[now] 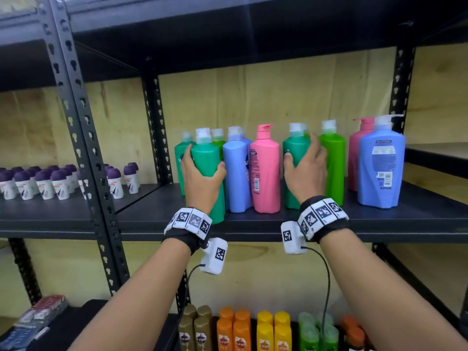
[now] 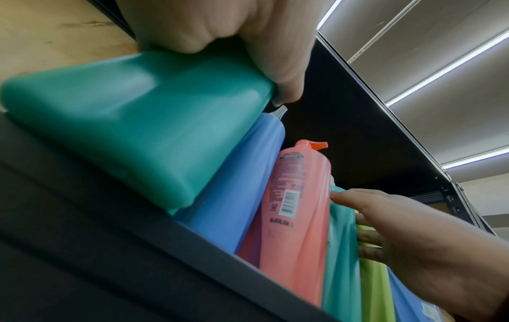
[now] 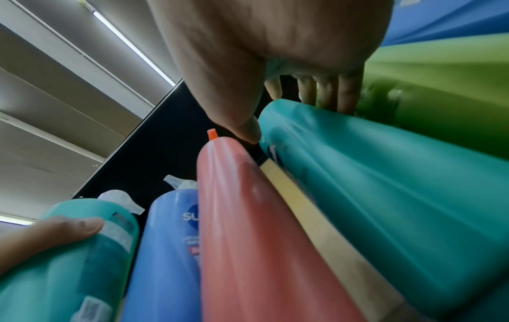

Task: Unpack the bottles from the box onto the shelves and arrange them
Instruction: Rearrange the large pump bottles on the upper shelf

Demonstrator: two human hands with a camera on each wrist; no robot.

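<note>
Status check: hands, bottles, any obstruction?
Left hand grips teal plastic bottle at shelf front. Right hand grips second teal bottle. Pink bottle stands between; nothing blocking.

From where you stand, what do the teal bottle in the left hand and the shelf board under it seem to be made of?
Teal bottle: probably plastic, with a smooth satin finish; its even colour takes soft highlights, and a translucent pump sits on top.
Shelf board: looks like dark matte painted metal or coated board; the perforated steel uprights hint at metal, but I cannot be sure.
</note>
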